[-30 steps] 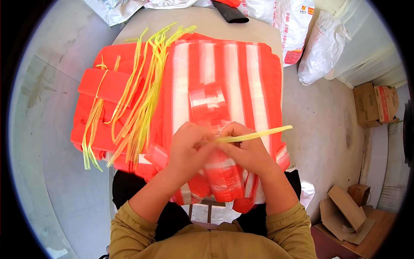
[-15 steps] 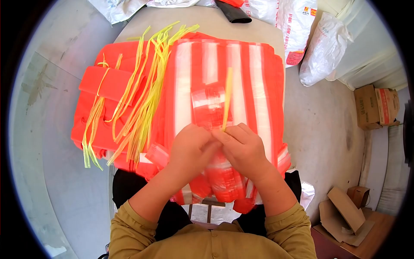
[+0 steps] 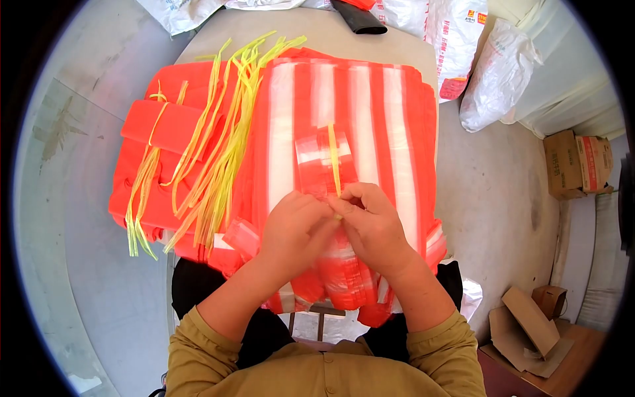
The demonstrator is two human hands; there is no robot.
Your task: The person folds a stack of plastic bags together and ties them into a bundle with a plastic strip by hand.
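My left hand (image 3: 297,228) and my right hand (image 3: 370,221) meet over a folded red-and-white plastic bundle (image 3: 324,157). Between the fingertips of both hands is a yellow strip (image 3: 333,155), its free end pointing away from me across the bundle. Both hands have their fingers pinched together; the spot where they meet is partly hidden. Under the bundle lies a broad stack of red-and-white striped plastic sheets (image 3: 281,132). More folded pieces (image 3: 344,281) hang at the near edge, below my hands.
Loose yellow strips (image 3: 235,145) lie left of the stack over red fabric-like bundles (image 3: 162,122), one tied. White sacks (image 3: 496,76) stand beyond the table (image 3: 264,25), near a black tube-like object (image 3: 360,20). Cardboard boxes (image 3: 575,162) are at the right.
The strip's free end has swung from pointing right to pointing away from me, over the folded bundle. My hands have stayed close together, with the right fingers shifting slightly.
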